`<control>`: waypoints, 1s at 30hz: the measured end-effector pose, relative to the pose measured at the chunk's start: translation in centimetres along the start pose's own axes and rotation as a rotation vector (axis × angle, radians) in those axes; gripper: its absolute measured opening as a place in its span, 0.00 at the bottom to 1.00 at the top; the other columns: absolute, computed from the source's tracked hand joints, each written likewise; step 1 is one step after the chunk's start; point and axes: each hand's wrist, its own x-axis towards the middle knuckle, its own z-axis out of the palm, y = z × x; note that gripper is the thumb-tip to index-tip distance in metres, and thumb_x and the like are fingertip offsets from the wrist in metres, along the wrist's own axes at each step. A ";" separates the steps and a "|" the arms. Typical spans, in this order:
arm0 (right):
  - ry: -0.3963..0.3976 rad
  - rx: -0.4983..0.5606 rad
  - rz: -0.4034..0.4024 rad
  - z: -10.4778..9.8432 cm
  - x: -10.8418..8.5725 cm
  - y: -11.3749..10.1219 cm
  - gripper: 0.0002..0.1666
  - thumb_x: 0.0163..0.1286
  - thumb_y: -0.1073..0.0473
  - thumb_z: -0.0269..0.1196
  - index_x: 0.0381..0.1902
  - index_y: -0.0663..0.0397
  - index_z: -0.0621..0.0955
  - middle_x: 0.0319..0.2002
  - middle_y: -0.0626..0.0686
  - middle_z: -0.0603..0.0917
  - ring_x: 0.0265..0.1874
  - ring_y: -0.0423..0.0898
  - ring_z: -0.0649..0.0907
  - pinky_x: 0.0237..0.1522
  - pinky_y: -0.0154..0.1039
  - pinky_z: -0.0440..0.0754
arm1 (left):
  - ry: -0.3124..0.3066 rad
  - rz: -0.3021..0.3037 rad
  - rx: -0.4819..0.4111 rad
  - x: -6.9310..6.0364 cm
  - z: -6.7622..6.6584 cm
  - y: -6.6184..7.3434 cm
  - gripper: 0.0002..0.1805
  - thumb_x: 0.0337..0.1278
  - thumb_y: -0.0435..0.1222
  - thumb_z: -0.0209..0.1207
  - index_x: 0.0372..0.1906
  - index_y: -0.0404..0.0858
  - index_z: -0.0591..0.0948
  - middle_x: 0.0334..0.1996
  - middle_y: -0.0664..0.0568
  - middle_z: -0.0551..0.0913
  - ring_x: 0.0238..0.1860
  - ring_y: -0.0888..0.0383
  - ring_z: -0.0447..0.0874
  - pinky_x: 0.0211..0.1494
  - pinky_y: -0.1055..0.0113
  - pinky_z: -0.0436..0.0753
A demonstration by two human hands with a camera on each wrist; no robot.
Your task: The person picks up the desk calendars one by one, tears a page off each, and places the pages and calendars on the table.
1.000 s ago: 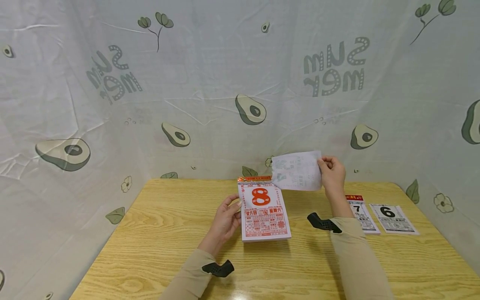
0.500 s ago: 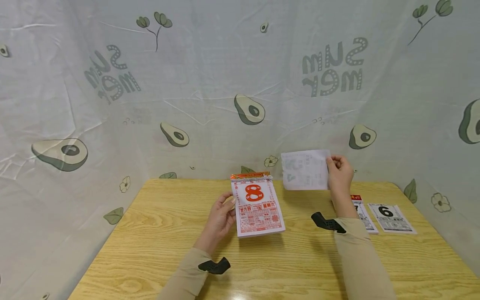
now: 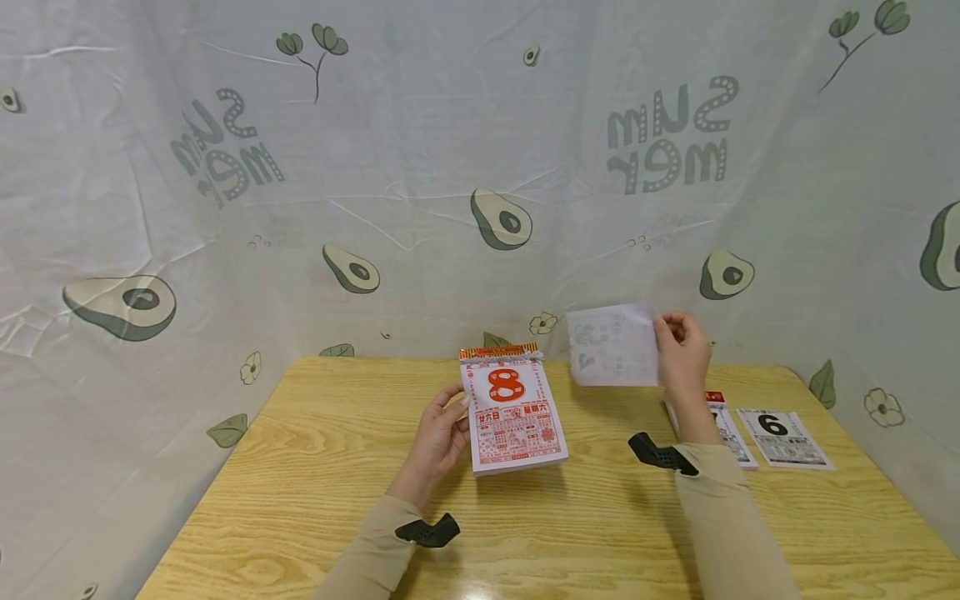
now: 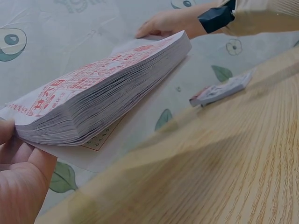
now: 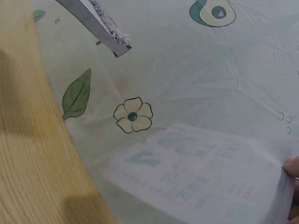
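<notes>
My left hand (image 3: 441, 433) grips the left edge of a thick tear-off calendar (image 3: 517, 417), thumb on top and fingers beneath. Its top page carries a red 8, and a red-and-gold strip runs along the head. In the left wrist view the calendar (image 4: 103, 93) is tilted above the table, its many page edges showing. To the right, my right hand (image 3: 684, 350) pinches a loose calendar page (image 3: 615, 346) by one edge, back side showing. The right wrist view shows that page (image 5: 196, 177) with a ragged torn edge, apart from the calendar.
A smaller calendar (image 3: 735, 442) with a black 7 lies on the wooden table (image 3: 337, 433) at the right, partly behind my right wrist. Beside it lies a loose page (image 3: 783, 437) with a black 6. A patterned curtain (image 3: 420, 208) rises behind the table.
The loose page, touching the calendar's top right a second ago, has come away to the right with my right hand. My left hand has shifted the calendar slightly left.
</notes>
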 end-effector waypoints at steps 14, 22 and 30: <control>0.009 -0.101 -0.136 -1.8 0.0 0.8 0.15 0.72 0.58 0.58 0.48 0.64 0.80 0.39 0.52 0.82 0.33 0.22 0.71 0.39 0.21 0.68 | 0.000 0.002 -0.009 0.0 -0.2 0.1 0.12 0.74 0.31 0.46 0.56 0.40 0.70 0.43 0.51 0.87 0.39 0.58 0.89 0.40 0.65 0.86; -0.033 -0.134 -0.217 -2.1 -1.0 1.5 0.13 0.71 0.62 0.59 0.46 0.68 0.79 0.42 0.65 0.85 0.33 0.18 0.71 0.37 0.16 0.67 | 0.041 0.000 -0.008 0.0 -0.2 0.0 0.12 0.73 0.31 0.48 0.56 0.39 0.71 0.42 0.50 0.86 0.38 0.58 0.89 0.39 0.65 0.86; -0.180 -0.186 -0.274 -2.8 -3.0 2.3 0.13 0.73 0.61 0.57 0.47 0.65 0.79 0.46 0.64 0.85 0.41 0.33 0.81 0.41 0.10 0.67 | 0.066 -0.006 0.011 0.0 -0.2 0.0 0.13 0.73 0.31 0.47 0.58 0.38 0.69 0.41 0.51 0.86 0.36 0.58 0.89 0.38 0.65 0.85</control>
